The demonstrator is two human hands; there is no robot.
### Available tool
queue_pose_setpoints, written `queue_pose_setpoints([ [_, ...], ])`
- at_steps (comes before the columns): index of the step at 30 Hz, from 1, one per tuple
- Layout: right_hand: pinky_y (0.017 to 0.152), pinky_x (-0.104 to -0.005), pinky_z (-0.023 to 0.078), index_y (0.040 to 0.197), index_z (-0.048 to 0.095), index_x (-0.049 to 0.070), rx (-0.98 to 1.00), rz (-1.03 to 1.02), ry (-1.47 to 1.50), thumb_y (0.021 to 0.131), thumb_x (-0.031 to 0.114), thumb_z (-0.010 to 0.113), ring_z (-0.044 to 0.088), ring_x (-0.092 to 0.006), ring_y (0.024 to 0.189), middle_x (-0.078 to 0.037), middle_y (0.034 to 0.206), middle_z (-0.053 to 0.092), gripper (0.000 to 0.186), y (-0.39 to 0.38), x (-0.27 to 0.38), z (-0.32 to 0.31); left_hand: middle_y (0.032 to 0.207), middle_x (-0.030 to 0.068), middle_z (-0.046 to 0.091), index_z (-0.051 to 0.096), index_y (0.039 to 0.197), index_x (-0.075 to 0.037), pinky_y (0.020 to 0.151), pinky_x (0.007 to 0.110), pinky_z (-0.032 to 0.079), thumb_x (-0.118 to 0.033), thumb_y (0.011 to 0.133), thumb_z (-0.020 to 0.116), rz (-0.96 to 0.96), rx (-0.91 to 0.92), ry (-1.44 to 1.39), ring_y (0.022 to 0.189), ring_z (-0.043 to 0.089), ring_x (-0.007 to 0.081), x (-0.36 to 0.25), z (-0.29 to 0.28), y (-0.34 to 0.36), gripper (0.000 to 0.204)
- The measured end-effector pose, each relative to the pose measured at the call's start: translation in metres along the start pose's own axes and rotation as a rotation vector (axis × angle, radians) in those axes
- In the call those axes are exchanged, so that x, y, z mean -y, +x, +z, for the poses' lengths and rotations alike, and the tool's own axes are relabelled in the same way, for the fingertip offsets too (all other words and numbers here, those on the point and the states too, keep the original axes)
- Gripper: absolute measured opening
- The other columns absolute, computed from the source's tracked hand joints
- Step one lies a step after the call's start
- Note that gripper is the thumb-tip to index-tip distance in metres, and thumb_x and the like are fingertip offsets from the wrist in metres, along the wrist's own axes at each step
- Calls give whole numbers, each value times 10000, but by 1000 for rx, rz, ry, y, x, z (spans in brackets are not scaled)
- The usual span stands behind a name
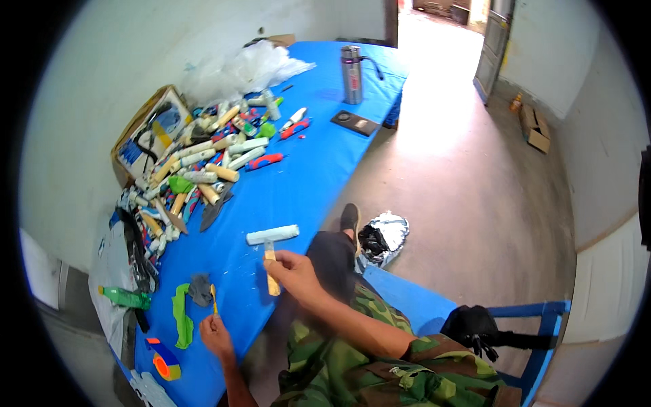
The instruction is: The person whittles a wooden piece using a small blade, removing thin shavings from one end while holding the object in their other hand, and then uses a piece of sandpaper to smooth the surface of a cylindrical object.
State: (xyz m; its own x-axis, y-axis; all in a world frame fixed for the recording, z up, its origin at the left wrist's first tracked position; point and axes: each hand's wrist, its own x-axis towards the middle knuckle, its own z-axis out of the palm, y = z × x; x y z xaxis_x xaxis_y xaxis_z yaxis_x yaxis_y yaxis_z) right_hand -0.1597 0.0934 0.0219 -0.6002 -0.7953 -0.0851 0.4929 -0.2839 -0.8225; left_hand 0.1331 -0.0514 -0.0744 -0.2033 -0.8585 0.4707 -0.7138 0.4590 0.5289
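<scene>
My right hand (293, 273) is closed round the wooden handle of a flat-bladed scraper (273, 283). Its short metal blade meets or overlaps a whitish cylindrical handle (272, 235) lying crosswise; I cannot tell whether they are joined. My left hand (215, 334), lower on the blue-covered table (237, 285), pinches a slim yellow stick (215, 298) shaped like a toothbrush. Just beyond its tip lies a crumpled grey cloth (200, 289), with a bright green cloth strip (182, 317) left of it. Pale flecks dot the cover around the scraper.
A heap of handled tools (196, 159) fills the table's far left beside an open carton (139, 136). Farther back stand a steel flask (351, 76) and a dark phone (354, 123). Tape rolls (163, 363) and a green bottle (125, 297) lie near left; a foil-like bag (390, 237) sits on the floor.
</scene>
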Motion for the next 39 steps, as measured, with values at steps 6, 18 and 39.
queue_pose_setpoints([
  [6,618,-202,439,1076,719,-41,-3,72,-123,1008,141,653,544,-20,713,30,818,642,205,2,-9,3,864,129,610,684,958,-3,673,407,462,-177,955,674,18,16,5,742,572,281,-26,-5,-1,173],
  [18,660,-244,489,1031,710,-60,36,181,-251,1011,135,631,593,-54,746,9,830,672,211,11,-38,17,916,128,653,698,1013,-9,701,408,508,-75,917,702,-93,196,41,801,632,297,-60,-38,19,117],
  [39,675,-330,538,1038,750,2,3,-266,-961,916,145,741,695,-217,718,-149,859,733,188,32,-24,-2,880,55,720,671,1081,47,684,236,524,-78,989,669,-520,485,-804,767,650,80,-120,9,8,155],
])
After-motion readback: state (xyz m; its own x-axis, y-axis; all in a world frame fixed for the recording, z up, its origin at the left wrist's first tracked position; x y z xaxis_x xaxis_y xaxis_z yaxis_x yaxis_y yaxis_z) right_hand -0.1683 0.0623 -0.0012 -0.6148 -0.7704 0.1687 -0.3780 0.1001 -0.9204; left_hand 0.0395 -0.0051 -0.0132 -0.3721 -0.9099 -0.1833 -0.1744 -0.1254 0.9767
